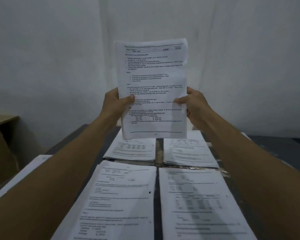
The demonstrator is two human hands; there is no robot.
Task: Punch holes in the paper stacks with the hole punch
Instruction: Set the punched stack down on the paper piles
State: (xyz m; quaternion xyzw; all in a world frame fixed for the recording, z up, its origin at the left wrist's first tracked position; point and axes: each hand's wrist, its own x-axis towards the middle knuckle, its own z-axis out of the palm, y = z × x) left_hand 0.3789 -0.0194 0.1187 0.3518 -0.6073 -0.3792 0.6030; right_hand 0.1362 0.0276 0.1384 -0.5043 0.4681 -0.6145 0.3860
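A stack of printed paper (152, 80) is held upright in front of me, above the far edge of the table. My left hand (115, 103) pinches its left edge with the thumb on the front. My right hand (192, 104) pinches the right edge the same way. Several more paper stacks lie flat on the dark table: near left (118, 201), near right (201, 201), far left (132, 149), far right (187, 151). The near left stack shows a punched hole at its right edge. No hole punch is visible.
The dark table (157, 196) shows between the stacks. Another sheet (29, 172) lies at the left, partly under my left forearm. A wooden desk (2, 135) stands at the far left. A white wall (249, 58) is close behind the table.
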